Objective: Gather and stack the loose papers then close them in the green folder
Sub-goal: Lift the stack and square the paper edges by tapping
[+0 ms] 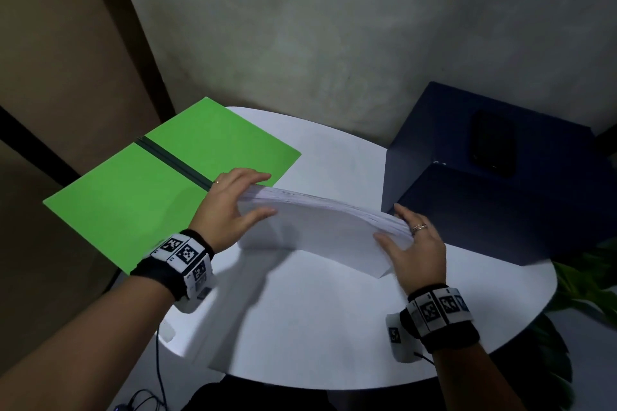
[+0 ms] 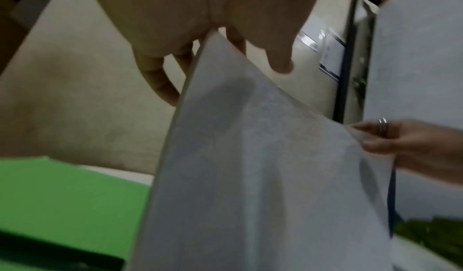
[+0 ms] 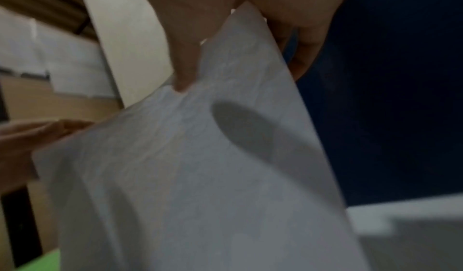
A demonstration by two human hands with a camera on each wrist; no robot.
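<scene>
A stack of white papers (image 1: pixel 320 227) is held on edge above the round white table (image 1: pixel 334 327), its top edge sagging in the middle. My left hand (image 1: pixel 233 203) grips the stack's left end, thumb in front and fingers behind. My right hand (image 1: pixel 414 243) grips the right end the same way. The left wrist view shows the papers (image 2: pixel 263 166) pinched by the left hand (image 2: pixel 225 37), and the right wrist view shows the sheets (image 3: pixel 213 166) under the right hand (image 3: pixel 225 27). The green folder (image 1: pixel 133 197) lies open flat at the table's left, overhanging the edge.
A dark blue box (image 1: pixel 494 177) stands on the table at the right, close behind my right hand, with a black phone (image 1: pixel 492 147) on top. Green plant leaves (image 1: pixel 587 284) show at the far right. Cables (image 1: pixel 157 387) hang below the table's front left.
</scene>
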